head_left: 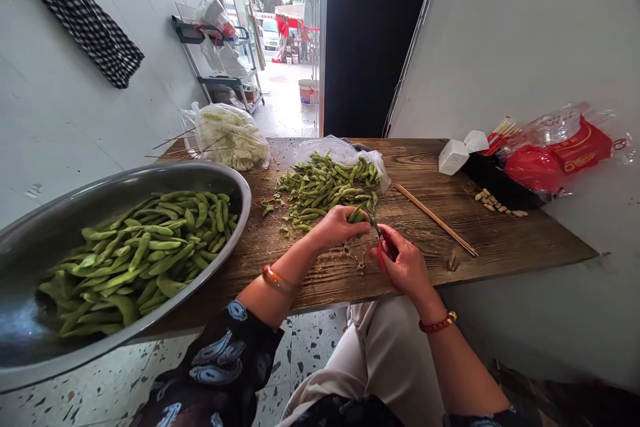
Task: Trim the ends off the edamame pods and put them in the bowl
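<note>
On the far left corner of the desk [520, 247], a clear bag [235, 137] of pale florets. Lying slantwise across the desk's right half, some slim wooden sticks [435, 218]. Toward the desk's right end, a white, boxy pack [453, 157], red-wrapped sticks [494, 142], a scatter of peanuts [494, 202] and red packaging [535, 168] in clear plastic. Beyond the desk's far edge, a cart [204, 79] loaded with bags, and a bucket [307, 92] near the doorway. Hung on the wall left of the desk, a checked cloth [83, 13].

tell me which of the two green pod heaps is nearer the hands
The heap on the wooden table, just beyond the left hand, with a plastic bag at its far edge; the other heap sits in the metal bowl, farther left.
</note>
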`<state>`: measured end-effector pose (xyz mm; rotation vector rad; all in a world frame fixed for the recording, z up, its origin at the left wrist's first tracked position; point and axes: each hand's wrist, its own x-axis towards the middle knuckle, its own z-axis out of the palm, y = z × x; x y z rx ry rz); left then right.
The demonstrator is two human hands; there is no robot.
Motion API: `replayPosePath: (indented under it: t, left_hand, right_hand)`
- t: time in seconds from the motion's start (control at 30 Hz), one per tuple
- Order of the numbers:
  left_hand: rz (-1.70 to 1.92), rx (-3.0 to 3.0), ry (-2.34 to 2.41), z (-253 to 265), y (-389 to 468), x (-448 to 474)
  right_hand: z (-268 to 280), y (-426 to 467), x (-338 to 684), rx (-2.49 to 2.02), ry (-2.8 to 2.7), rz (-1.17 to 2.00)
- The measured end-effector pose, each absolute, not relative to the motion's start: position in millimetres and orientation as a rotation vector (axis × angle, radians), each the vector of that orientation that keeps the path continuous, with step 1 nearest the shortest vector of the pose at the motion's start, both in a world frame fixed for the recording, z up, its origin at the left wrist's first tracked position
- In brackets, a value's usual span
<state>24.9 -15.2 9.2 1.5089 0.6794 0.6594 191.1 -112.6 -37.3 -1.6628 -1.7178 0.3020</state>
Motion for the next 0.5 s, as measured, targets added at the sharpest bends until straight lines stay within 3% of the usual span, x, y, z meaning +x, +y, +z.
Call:
replayPosePath:
  t: [0.5]
  left_hand:
    - [0.724,1.536,0.772,11.3,-14.6,23.6]
  right_hand:
    - [-46.0,-114.2,193.4,-1.726,-1.754,0.227]
